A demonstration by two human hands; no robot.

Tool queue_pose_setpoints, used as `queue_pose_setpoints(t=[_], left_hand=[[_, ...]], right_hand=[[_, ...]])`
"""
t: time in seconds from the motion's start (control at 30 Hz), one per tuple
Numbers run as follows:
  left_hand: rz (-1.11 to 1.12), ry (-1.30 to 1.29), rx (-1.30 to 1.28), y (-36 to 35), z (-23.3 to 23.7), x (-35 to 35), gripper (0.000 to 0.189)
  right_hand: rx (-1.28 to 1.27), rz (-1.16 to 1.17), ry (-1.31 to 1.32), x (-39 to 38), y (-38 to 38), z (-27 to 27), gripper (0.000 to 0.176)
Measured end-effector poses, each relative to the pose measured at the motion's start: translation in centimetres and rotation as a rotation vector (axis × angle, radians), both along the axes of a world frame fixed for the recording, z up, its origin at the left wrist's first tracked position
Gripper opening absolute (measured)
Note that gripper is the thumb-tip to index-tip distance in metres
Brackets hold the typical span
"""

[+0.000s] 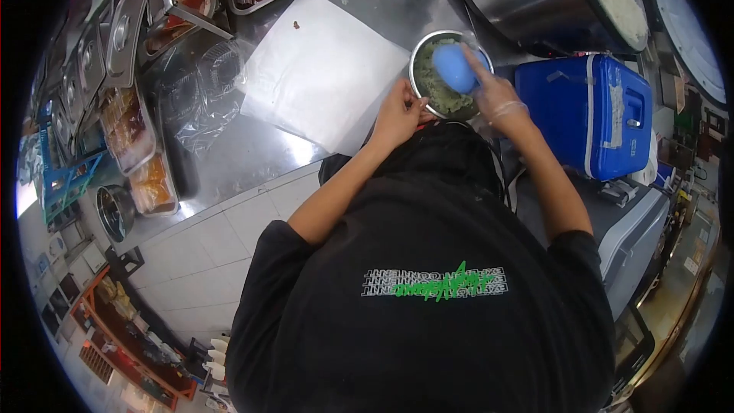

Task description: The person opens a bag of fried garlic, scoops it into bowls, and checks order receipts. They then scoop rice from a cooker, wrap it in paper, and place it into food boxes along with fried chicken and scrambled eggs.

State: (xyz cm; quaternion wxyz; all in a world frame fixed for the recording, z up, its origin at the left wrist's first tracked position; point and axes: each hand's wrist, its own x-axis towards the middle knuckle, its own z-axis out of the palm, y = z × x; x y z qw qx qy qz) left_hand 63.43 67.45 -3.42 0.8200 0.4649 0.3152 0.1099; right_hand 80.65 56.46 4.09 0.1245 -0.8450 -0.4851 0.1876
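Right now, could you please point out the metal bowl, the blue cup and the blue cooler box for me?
metal bowl (414, 61), head view, on its left rim.
blue cup (453, 69), head view, on its rounded side.
blue cooler box (569, 111), head view, on its lid.

Your bowl (415, 69) is steel-grey w/ a dull green mix inside. The scoop (456, 69) in it is light blue. Your right hand (501, 101) has a clear, see-thru glove. Rt of the bowl: bright blue cooler (585, 111), white trim. Left of the bowl: plain white sheet (317, 76) on silver-grey surface (229, 160). Below the bowl: your black shirt (428, 336), green & white print.
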Motion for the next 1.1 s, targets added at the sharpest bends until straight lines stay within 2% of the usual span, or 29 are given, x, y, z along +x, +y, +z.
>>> queue_pose_setpoints(t=[0.03,0.13,0.23,0.33,0.43,0.57,0.67,0.77,0.87,0.9,1.0,1.1], left_hand=[[-0.007,0.013,0.0,0.0,-0.1,0.1,0.013],[-0.006,0.022,0.005,0.1,-0.1,0.1,0.014],[-0.033,0.019,0.031,0.4,0.0,0.1,0.015],[-0.022,-0.017,-0.023,0.5,-0.1,0.3,0.015],[-0.023,-0.024,-0.062,0.6,-0.2,0.3,0.015],[-0.003,-0.055,-0.041,0.5,-0.7,0.5,0.014],[-0.003,-0.045,-0.03,-0.3,-1.5,0.2,0.013],[0.057,-0.044,-0.021,-0.8,-1.6,0.9,0.013],[0.103,-0.048,0.025,-0.6,-1.8,1.2,0.013],[0.093,-0.044,0.057,-0.6,-1.9,1.1,0.014],[0.083,-0.077,0.016,-1.1,-1.3,1.2,0.014],[0.061,-0.1,-0.038,-0.3,-1.1,1.6,0.017]], right_hand=[[-0.064,0.008,0.054,-0.4,0.6,0.6,0.081],[-0.225,-0.19,0.027,-1.6,2.5,4.9,0.079],[-0.142,-0.239,0.073,-0.3,1.1,4.9,0.079],[-0.231,-0.228,-0.129,0.7,0.9,1.2,0.079],[-0.481,-0.289,-0.044,-1.1,3.6,2.4,0.076],[-0.509,-0.177,-0.013,-2.2,3.7,-0.1,0.073],[-0.563,-0.228,0.147,-1.5,3.1,-4.1,0.072],[-0.569,-0.17,0.138,-2.0,3.0,-2.6,0.07],[-0.539,-0.007,0.175,-0.4,2.5,-1.4,0.07],[-0.605,-0.12,0.361,-0.9,4.1,1.8,0.067],[-0.605,-0.038,0.59,2.5,2.2,-0.8,0.06],[-0.379,-0.534,1.386,3.8,1.3,0.2,0.04]])
